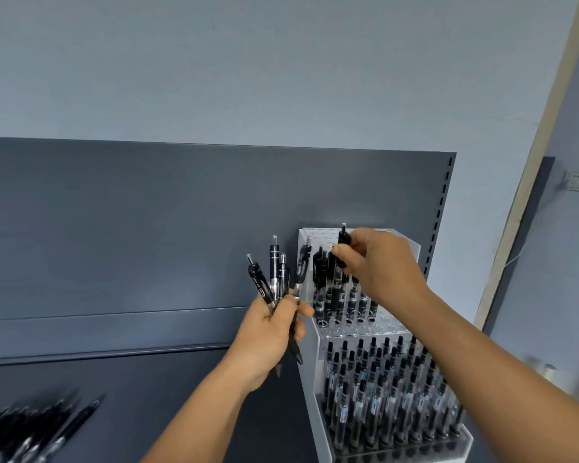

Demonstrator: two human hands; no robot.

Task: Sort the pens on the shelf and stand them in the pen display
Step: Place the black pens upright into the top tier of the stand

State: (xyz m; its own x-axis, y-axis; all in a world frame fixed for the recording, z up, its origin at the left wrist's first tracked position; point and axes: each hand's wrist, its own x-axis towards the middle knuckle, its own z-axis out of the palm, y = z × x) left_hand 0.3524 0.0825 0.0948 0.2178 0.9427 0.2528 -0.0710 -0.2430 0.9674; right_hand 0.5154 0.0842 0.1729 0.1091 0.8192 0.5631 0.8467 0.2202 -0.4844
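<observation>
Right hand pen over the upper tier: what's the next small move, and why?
Probably lower it straight into an open hole. The right hand pinches a pen upright above the pen display upper row, not yet seated, while the left hand holds a bundle of pens waiting.

Two bare forearms, no sleeves in view. Left hand (270,335) and right hand (380,262) both bare: no gloves, rings, watch or wristband visible. Short, unpainted nails on visible fingers. Arms cut off by bottom frame edge; no clothing visible.
</observation>
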